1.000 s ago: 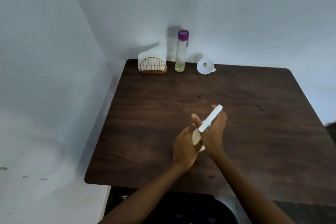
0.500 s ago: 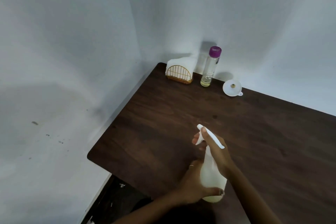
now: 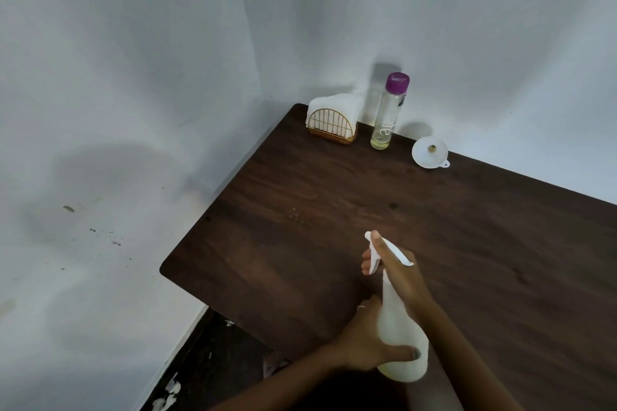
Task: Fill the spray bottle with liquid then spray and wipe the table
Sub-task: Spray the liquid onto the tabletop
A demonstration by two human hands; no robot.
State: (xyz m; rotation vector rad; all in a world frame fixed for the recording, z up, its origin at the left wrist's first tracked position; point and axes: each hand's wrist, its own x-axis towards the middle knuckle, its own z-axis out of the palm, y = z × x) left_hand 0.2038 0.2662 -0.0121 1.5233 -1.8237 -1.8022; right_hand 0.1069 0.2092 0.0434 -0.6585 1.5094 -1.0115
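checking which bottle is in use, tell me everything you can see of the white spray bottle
The white spray bottle looks like opaque plastic, with a rounded body narrowing to a slim neck and a white trigger head pointing up-left over the table. It is held tilted above the near edge. The left hand grips its body; the right hand grips the neck, fingers at the trigger.

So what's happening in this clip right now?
A person holds a white spray bottle over the dark wooden table. The left hand grips its body near the base, while the right hand wraps the neck with fingers on the trigger, nozzle aimed toward a few droplets. A napkin holder, purple-capped bottle and funnel stand at the far edge.
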